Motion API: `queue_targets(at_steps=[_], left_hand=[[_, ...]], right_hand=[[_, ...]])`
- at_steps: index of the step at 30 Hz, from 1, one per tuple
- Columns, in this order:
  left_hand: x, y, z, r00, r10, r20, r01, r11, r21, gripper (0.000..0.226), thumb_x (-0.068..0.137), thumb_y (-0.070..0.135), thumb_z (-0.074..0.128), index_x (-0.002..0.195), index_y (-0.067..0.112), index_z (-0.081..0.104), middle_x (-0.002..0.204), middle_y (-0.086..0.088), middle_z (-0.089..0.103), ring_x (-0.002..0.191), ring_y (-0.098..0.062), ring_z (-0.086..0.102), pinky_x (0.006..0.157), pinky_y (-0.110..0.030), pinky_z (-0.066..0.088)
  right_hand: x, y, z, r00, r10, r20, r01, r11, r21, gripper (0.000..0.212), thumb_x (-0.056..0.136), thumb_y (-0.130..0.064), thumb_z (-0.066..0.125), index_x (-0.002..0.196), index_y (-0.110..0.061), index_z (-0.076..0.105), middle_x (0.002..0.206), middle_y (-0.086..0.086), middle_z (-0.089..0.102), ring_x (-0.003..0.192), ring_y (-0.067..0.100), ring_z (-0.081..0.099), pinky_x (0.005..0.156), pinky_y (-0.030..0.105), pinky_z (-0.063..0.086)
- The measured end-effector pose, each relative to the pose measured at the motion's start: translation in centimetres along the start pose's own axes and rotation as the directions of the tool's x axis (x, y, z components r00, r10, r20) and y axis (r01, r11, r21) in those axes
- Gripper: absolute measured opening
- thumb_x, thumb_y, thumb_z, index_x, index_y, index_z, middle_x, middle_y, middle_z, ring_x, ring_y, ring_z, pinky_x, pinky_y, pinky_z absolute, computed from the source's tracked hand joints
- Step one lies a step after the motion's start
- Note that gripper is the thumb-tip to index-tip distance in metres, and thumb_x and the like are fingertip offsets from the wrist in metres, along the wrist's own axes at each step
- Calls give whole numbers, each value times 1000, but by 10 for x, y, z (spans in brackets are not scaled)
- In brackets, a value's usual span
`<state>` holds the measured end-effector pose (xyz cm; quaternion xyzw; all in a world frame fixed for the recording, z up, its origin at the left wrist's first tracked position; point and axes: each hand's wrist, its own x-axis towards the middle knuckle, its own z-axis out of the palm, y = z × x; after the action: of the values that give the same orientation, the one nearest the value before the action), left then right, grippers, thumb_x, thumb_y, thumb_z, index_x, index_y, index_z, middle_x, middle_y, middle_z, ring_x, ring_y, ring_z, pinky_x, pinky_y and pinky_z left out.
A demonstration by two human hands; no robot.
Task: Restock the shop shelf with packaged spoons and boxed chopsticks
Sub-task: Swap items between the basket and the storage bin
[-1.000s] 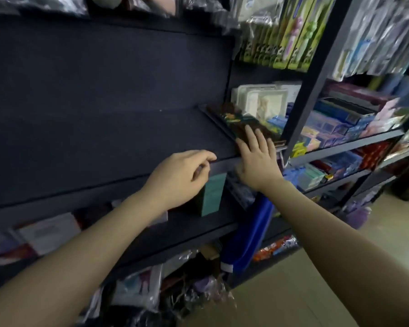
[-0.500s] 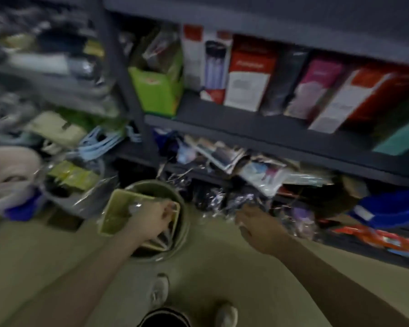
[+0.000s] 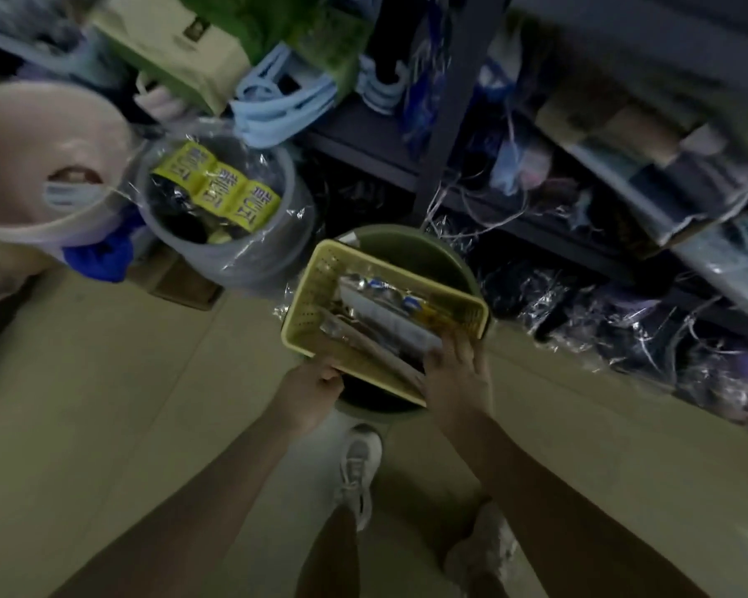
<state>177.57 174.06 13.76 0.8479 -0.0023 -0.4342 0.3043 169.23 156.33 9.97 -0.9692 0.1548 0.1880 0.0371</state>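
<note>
The left hand gripped the basket rim. The right hand lay spread on packets inside; whether it grasped one, I could not tell. Stock remained in the basket, so restocking appeared unfinished.

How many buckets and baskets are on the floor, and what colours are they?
Pink bucket: 1
Grey bucket, wrapped in clear plastic: 1
Green bucket: 1
Yellow basket, sitting on the green bucket: 1
Total: 4
The left hand grips the yellow basket's near rim; the right hand reaches in among the packages.
</note>
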Motion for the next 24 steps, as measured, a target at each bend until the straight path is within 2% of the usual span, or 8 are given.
queue_targets(at_steps=[4,7,9,12,15,18,21,24], left_hand=[[7,12,20,964,-184,194,257,837,-483,34,94,31,44,122,12,47,117,-8,56,101,-25,57,88,-37,45],[8,32,16,929,-238,283,370,636,-678,43,86,51,51,114,18,48,105,-4,62,99,-24,62,86,-40,52],[8,42,13,940,-232,249,339,580,-741,36,82,42,62,106,17,52,92,-6,65,86,-24,66,75,-38,57],[6,48,6,946,-285,156,299,578,-759,35,78,8,67,107,5,47,91,-13,63,80,-27,63,67,-37,56],[7,40,6,970,-243,2,189,751,-633,38,73,1,64,110,0,56,95,-16,66,84,-28,63,68,-31,52],[1,31,-4,980,-29,-196,-6,984,-178,22,80,14,60,102,8,57,79,-3,60,73,-24,59,54,-25,39],[2,17,-13,958,128,-255,-96,986,134,36,85,18,56,119,13,46,98,-14,67,91,-37,63,72,-37,50],[0,5,-17,941,190,-279,-130,967,220,46,86,15,54,129,16,40,104,-18,68,92,-39,64,74,-41,51]], right_hand=[[-14,1,-6,975,-79,-206,76,997,-22,28,62,-29,78,83,-14,69,113,14,61,109,30,44,81,44,54],[-31,-6,-33,948,-163,-271,179,983,33,38,50,-20,86,82,-15,64,88,6,67,71,21,65,52,25,53],[-44,-18,-52,940,-236,-246,264,961,85,36,51,-24,86,77,-17,63,76,0,67,58,15,63,45,20,47],[-54,-27,-78,878,-445,-174,466,879,101,32,61,-35,76,87,-20,65,91,-2,71,71,13,66,60,19,52],[-39,-14,-97,801,-599,-24,573,753,325,59,75,-64,53,112,-19,57,115,0,63,103,10,56,92,20,42],[1,14,-80,923,-383,-34,322,721,614,69,77,-68,47,116,-12,58,117,8,62,110,-2,50,94,15,37],[41,41,-33,964,-33,263,-101,870,483,59,85,-44,55,133,-12,44,133,14,52,119,28,52,98,39,45],[54,38,2,915,28,403,-161,940,300,62,88,-34,57,140,-14,30,139,16,46,126,35,45,102,44,41]])
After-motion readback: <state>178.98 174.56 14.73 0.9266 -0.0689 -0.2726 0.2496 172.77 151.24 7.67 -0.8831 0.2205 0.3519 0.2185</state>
